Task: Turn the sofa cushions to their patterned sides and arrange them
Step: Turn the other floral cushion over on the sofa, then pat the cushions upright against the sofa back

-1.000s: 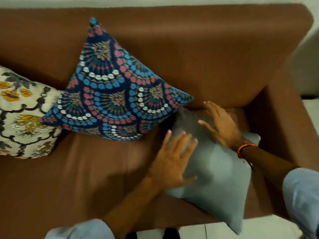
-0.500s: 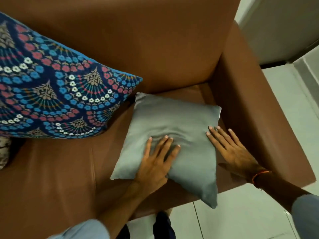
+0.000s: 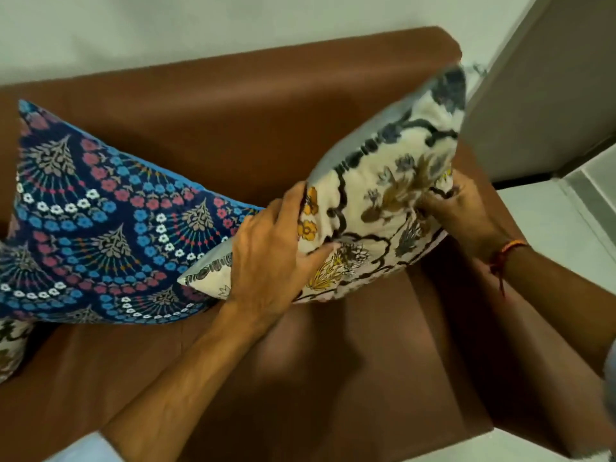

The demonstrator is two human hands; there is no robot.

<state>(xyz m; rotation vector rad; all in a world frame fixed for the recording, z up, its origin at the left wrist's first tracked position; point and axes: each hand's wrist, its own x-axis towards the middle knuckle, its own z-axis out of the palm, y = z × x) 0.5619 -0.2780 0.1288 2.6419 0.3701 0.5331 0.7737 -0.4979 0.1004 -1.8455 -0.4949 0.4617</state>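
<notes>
A cream floral cushion (image 3: 383, 201) with a plain grey back is lifted off the brown sofa seat (image 3: 300, 378), tilted, its patterned side facing me. My left hand (image 3: 270, 251) grips its lower left edge. My right hand (image 3: 456, 208) grips its right edge. A blue patterned cushion (image 3: 100, 228) leans against the sofa backrest to the left, touching the lifted cushion's corner. A corner of another cream floral cushion (image 3: 10, 345) shows at the far left edge.
The sofa's right armrest (image 3: 493, 261) runs beside my right arm. A grey wall panel (image 3: 550, 95) and a white tiled floor (image 3: 566, 228) lie beyond it. A white wall rises behind the backrest.
The cushion lay flat with its grey side up under both palms. Now both hands hold it raised and turned, its floral side showing.
</notes>
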